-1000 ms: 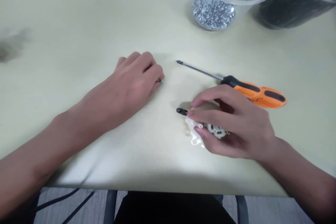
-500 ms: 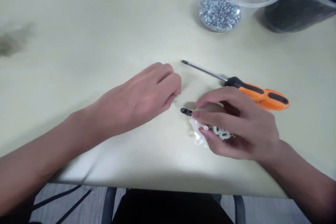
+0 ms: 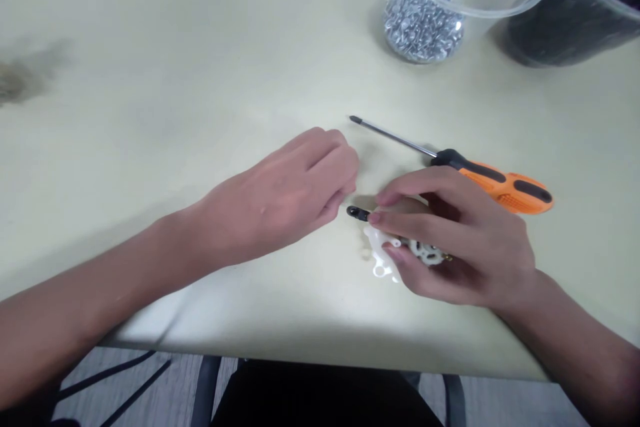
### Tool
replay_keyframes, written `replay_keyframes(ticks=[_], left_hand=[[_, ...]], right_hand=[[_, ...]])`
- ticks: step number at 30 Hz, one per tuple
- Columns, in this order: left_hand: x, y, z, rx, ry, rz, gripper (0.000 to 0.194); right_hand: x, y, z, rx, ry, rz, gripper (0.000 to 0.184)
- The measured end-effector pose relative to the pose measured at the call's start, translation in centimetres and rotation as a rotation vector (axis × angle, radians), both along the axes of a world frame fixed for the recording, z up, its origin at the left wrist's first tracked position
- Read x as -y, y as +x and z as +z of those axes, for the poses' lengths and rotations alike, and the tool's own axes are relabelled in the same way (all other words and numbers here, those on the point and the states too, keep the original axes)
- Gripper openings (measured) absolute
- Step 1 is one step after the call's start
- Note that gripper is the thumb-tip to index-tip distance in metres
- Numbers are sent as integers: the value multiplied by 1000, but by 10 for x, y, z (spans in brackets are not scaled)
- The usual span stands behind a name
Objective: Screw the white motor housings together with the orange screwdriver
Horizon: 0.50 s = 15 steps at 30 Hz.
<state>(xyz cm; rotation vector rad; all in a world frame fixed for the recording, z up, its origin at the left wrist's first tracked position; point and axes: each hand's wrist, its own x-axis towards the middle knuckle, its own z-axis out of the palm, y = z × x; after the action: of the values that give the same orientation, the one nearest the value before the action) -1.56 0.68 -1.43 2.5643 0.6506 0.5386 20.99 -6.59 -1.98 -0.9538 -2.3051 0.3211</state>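
Note:
My right hand (image 3: pixel 450 233) grips a white plastic assembly (image 3: pixel 383 250) with small ring-shaped lugs; a pale, slotted round part shows under the palm. From its left side juts a small black piece (image 3: pixel 357 213) with a hole at its end, and my index or middle fingertip rests against it. Just left of that black end, my left hand (image 3: pixel 285 193) is closed, thumb and fingers pinched together. Whatever it pinches is hidden behind the fingers. Beyond my right hand lies a Phillips screwdriver (image 3: pixel 493 180) with an orange and black handle, its tip pointing left.
A clear plastic tub (image 3: pixel 470 12) holding many small silver screws (image 3: pixel 423 23) stands at the back right. Beside it is another tub (image 3: pixel 545 33) full of black parts. The table's front edge (image 3: pixel 310 360) runs close below my hands. A blurred brownish thing (image 3: pixel 13 83) sits far left.
My left hand has moved right, closer to the black piece's end. The small shiny bit visible at its fingertips earlier is now hidden. My right hand keeps its hold on the white assembly.

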Motion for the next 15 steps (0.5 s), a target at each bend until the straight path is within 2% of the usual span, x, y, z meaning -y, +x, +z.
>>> replay_keyframes(ticks=[5, 10, 15], left_hand=[[1, 3, -2, 74, 77, -11, 13], [2, 6, 0, 158, 241, -8, 26], [0, 4, -2, 130, 237, -39, 21]], right_hand=[[1, 0, -1, 7, 15, -11, 9], [0, 0, -2, 20, 17, -19, 6], [-1, -1, 0, 15, 16, -19, 7]])
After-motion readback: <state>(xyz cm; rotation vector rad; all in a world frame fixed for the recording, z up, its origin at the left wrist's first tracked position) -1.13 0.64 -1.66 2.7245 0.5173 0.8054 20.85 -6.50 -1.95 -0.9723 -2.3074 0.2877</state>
